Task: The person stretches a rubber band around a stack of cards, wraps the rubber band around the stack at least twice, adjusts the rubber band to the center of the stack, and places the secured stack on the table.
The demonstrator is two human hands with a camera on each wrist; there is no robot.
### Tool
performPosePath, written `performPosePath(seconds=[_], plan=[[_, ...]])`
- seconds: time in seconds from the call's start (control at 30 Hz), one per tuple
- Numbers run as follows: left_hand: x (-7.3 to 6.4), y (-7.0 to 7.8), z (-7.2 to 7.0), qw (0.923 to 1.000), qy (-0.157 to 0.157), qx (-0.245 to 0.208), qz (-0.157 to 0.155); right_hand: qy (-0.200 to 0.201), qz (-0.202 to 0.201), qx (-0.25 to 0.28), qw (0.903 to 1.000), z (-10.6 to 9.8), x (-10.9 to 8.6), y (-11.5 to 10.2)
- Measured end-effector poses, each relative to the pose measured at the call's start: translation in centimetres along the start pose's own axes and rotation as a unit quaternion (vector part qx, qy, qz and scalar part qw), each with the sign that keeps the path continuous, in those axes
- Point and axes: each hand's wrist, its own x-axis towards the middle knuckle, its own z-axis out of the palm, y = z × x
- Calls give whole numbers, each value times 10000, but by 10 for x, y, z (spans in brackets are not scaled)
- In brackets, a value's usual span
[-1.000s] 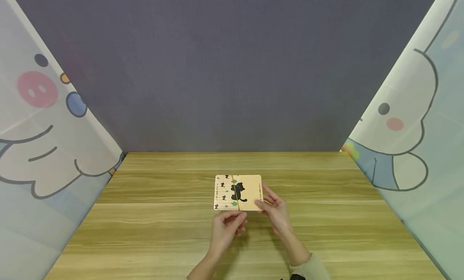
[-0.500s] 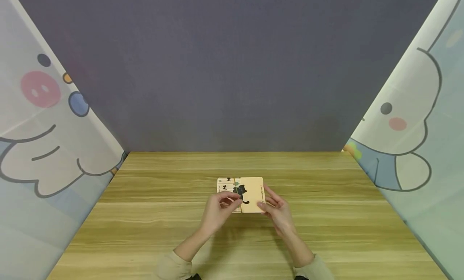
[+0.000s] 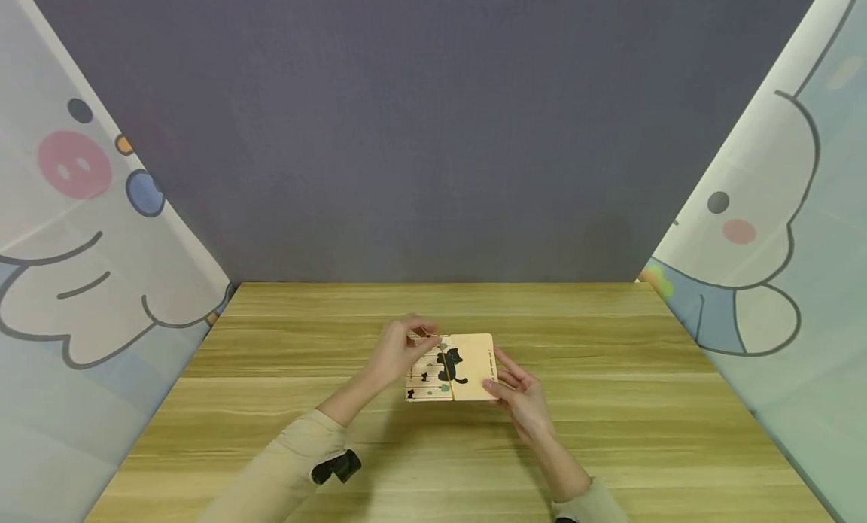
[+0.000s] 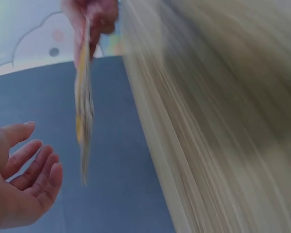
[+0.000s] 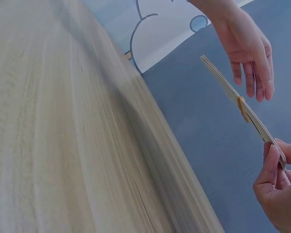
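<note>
My right hand point(image 3: 531, 410) pinches the right edge of a thin cream notebook point(image 3: 474, 365), thumb on top and fingers beneath. A black cat and a striped left part with small dark figures are printed on its face. Round its middle runs a yellow rubber band point(image 5: 242, 109). In the right wrist view the notebook is held up off the table and seen edge-on. My left hand point(image 3: 396, 354) overlaps its upper left corner in the head view. Both wrist views show that left hand point(image 4: 26, 184) apart from the notebook, fingers loosely bent and holding nothing.
Below the hands lies a wood-grain table point(image 3: 305, 320). A dark grey panel point(image 3: 433, 132) rises at its back edge, and curtains with cartoon animals hang at the left point(image 3: 68, 282) and right point(image 3: 765, 282). A black strap point(image 3: 336, 466) circles the left sleeve.
My left hand has moved from the notebook's near edge up across its face to the far left corner. The right hand keeps its grip, and the notebook has shifted slightly right and nearer.
</note>
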Motion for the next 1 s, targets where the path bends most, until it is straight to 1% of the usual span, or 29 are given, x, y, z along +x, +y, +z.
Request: performPosePath(seconds=[0.07, 0.13, 0.27, 0.4, 0.6, 0.63, 0.83, 1.0], plan=[[5, -5, -2, 9996, 110, 187, 171, -4, 12, 3, 10000, 0, 0, 0], [8, -10, -2, 9988, 210, 342, 263, 2, 30, 11, 10000, -1, 0, -1], [12, -19, -1, 9984, 266, 357, 355, 12, 46, 1, 10000, 0, 0, -2], [11, -26, 2, 9991, 204, 265, 247, -34, 57, 10, 10000, 0, -1, -3], [7, -33, 7, 9999, -93, 38, -56, -166, 71, 169, 9997, 0, -2, -3], [7, -34, 7, 9999, -139, -15, -97, -187, 76, 200, 9996, 0, -2, -3], [6, -35, 10, 9991, -334, -222, -104, -247, 64, 340, 9991, 0, -3, -3], [6, -35, 13, 9972, -433, -526, -301, -261, 38, 339, 9991, 1, -3, -3]])
